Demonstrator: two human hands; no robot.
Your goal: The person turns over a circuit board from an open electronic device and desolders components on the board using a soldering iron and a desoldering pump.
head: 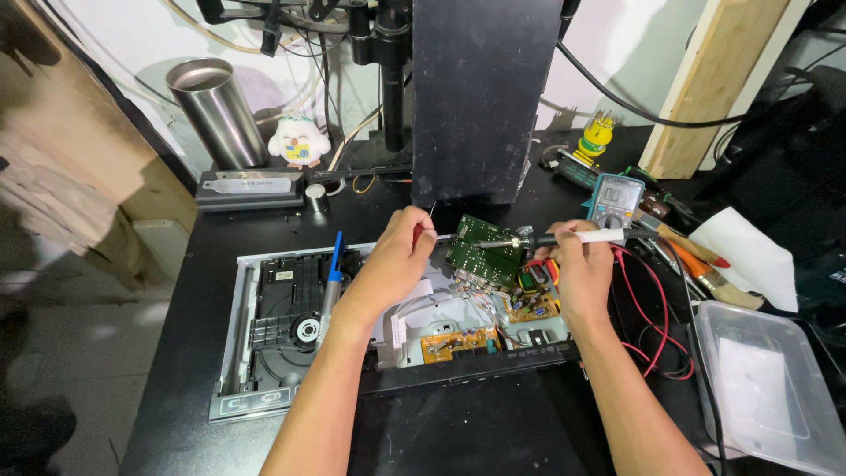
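Both hands meet over the tilted green board point(482, 249): my left hand point(398, 257) pinches thin wire point(433, 211), my right hand point(579, 264) grips the iron point(564, 238). I'd steady both wrists and touch its tip only to the joint.

Both forearms reach forward, left hand point(398, 256) and right hand point(582, 269) each closed in a grip.

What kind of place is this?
Probably an electronics repair bench: an opened silver disc player with green circuit boards, a grey handheld multimeter, and a white-handled soldering iron in the right hand.
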